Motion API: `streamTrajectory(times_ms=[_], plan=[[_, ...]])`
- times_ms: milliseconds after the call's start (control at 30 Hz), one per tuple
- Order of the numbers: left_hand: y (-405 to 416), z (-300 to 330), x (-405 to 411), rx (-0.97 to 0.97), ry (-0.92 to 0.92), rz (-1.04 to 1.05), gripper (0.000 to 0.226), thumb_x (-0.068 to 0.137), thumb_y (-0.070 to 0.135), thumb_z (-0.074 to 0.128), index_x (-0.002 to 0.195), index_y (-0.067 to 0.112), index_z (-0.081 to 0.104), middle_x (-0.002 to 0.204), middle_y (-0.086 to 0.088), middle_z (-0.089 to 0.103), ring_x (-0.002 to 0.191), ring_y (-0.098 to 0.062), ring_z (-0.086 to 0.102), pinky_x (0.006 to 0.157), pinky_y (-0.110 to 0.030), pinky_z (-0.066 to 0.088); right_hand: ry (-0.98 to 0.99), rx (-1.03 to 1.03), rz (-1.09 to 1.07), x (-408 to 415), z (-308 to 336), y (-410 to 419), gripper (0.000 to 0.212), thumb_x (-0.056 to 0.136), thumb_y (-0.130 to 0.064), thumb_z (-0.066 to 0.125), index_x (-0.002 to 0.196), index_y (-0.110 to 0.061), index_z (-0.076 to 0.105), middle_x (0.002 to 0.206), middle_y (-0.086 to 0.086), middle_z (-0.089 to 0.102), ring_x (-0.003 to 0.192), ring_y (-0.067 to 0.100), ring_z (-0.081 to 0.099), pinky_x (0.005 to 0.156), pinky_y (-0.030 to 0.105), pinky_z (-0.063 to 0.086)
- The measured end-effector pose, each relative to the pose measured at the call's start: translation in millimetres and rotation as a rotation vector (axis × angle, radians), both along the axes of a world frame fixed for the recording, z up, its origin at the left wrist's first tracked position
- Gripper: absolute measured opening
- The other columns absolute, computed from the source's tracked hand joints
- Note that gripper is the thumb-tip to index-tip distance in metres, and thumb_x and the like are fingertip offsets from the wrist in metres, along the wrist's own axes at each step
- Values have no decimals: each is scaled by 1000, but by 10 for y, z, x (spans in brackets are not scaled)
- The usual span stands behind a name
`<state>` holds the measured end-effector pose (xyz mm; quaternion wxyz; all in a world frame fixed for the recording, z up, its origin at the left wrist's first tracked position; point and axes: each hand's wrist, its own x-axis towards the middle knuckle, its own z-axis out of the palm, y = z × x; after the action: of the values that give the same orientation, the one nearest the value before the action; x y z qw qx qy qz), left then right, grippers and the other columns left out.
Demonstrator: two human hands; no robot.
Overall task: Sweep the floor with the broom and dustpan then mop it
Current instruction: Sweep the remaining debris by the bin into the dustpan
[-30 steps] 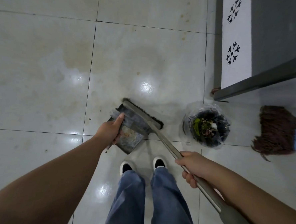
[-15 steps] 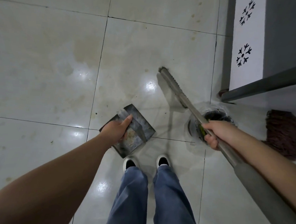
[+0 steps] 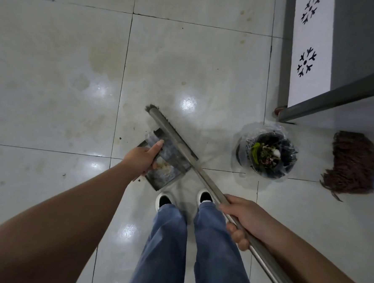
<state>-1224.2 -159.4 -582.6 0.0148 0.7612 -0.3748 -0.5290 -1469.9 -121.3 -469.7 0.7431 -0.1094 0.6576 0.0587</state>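
— So, where do you have everything right now?

— My left hand [image 3: 144,159] grips the dustpan [image 3: 166,162] by its near edge, fingers curled over the top and the pan tilted on the floor [image 3: 54,67] just ahead of my shoes. My right hand [image 3: 241,219] is wrapped round the metal handle of the broom [image 3: 177,140], and the broom head lies right along the pan's far lip, bristles touching the tile.

— What could go wrong from here?

— I'd say the pan is the weak point. There are already crumbs and dirt inside it, and I hold it by one side only. If the broom shoves hard against the lip, the pan could skid or tip and spill that dirt back out. A few dark specks lie on the tile just to the left of the pan, and a short stroke would probably miss them.

— And the bin?

— The lined waste bin [image 3: 266,155] stands near on my right, already holding scraps. The long handle crosses close to it, so a careless swing might knock it over.

— The mop?

— The mop [image 3: 353,162] lies untouched further right, beside the grey cabinet [image 3: 363,42]. Stains show on the tiles ahead, so mopping isn't done, I judge.
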Motion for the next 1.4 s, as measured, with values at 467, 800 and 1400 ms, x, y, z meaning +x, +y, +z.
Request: streamTrajectory(times_ms=[467, 800, 1400], plan=[[180, 1406, -86, 23, 199, 50, 57, 89, 57, 46, 61, 7, 51, 50, -8, 45, 42, -18, 41, 45, -20, 38, 117, -182, -247, -471, 962, 514, 12, 98, -13, 43, 92, -19, 52, 41, 3, 36, 24, 5, 26, 29, 6, 24], [625, 2564, -616, -183, 115, -145, 56, 87, 57, 50, 54, 12, 43, 37, 3, 33, 31, -15, 27, 36, -15, 24, 1, -303, -393, -1132, 1572, 1486, 15, 99, -13, 42, 90, -19, 51, 36, 3, 35, 20, 6, 28, 27, 6, 27], [1063, 3527, -2241, -325, 2, -637, 57, 86, 60, 48, 56, 12, 43, 34, 8, 36, 28, -10, 30, 34, -16, 26, 33, -360, -733, -2414, 1949, 3310, 20, 99, -13, 42, 79, -15, 45, 37, 4, 32, 20, 7, 23, 30, 5, 27]])
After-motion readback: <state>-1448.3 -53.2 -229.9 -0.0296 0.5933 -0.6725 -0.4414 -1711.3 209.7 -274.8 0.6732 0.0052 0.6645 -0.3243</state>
